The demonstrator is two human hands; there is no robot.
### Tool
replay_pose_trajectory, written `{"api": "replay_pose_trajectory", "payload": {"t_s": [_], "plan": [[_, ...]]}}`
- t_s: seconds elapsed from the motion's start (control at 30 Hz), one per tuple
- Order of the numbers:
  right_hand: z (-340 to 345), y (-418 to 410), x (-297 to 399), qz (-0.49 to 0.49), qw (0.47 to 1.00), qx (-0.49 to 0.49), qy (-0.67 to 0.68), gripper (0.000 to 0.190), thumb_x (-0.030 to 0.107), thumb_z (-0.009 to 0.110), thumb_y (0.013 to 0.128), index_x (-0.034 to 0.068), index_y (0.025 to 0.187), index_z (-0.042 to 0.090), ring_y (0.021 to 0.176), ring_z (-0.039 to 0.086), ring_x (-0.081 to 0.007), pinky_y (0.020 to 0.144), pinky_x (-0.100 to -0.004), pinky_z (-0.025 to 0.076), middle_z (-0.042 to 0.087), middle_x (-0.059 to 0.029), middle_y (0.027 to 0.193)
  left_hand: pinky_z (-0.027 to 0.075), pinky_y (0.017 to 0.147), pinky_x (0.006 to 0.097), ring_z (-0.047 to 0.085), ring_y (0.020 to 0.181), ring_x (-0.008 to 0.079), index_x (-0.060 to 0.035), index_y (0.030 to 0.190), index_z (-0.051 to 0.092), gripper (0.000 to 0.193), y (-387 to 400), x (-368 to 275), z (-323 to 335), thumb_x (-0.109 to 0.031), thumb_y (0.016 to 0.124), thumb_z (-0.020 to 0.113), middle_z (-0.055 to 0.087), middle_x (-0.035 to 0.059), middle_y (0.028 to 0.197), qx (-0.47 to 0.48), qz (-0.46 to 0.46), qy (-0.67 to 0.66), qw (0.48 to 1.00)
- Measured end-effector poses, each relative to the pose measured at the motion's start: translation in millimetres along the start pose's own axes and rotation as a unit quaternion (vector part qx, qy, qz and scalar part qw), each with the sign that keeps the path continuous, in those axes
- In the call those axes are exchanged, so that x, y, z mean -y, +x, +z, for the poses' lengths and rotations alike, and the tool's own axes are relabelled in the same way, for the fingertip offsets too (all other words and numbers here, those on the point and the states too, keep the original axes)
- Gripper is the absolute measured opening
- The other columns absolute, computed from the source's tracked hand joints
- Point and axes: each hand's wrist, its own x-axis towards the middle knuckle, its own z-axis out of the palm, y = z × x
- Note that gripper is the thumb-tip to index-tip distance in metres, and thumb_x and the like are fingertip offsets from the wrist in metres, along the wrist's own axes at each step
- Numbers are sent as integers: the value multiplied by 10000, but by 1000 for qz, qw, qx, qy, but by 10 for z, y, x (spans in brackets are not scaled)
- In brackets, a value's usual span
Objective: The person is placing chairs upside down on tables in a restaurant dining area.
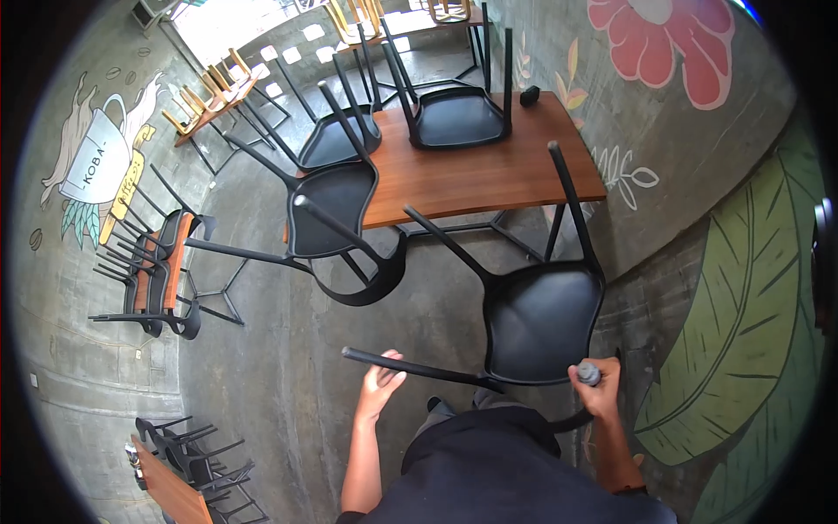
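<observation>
An upside-down black plastic chair is in front of my body, its legs pointing up and outward and the underside of its seat facing me. My left hand holds one leg near its tip, with the fingers partly behind it. On the right, my right hand is wrapped around another leg, whose grey tip pokes out of the fist toward the camera. The chair's curved back hangs low beside my right hip. Beyond the chair stands a brown wooden table with black metal legs.
Upturned black chairs rest on the table's left and far sides, legs sticking up. A small black object lies at its far right corner. A painted concrete wall borders the right. More tables with stacked chairs stand left.
</observation>
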Motion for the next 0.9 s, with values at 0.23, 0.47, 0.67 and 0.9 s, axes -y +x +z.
{"api": "replay_pose_trajectory", "payload": {"t_s": [0.23,0.47,0.67,0.9], "plan": [[-580,345,-161,14,977,-210,36,295,63,666,786,23,577,461,482,382,-78,457,-272,269,427,-2,519,320,583,290,330,487,96,-120,628,351,325,234,-673,698,-85,915,499,374,-4,527,-32,195,-254,947],[-870,854,-37,-140,975,-87,147,244,86,595,836,42,631,469,441,345,-88,425,-261,227,399,-8,504,325,521,310,263,325,95,-106,490,258,432,135,-1072,918,-51,883,428,290,-32,401,-32,305,-250,918],[-836,1342,80,-150,959,-109,215,303,132,569,861,56,608,422,430,294,-74,400,-251,168,351,7,498,257,448,298,232,281,97,-126,481,233,377,507,-1609,990,-68,807,412,289,-18,360,1,410,-179,894],[-588,1613,6,-83,954,-172,232,375,146,536,881,101,573,326,442,275,-79,413,-257,175,317,8,496,287,432,286,335,302,121,-66,473,329,342,912,-1626,898,-60,777,486,380,7,395,33,419,-190,887]]}}
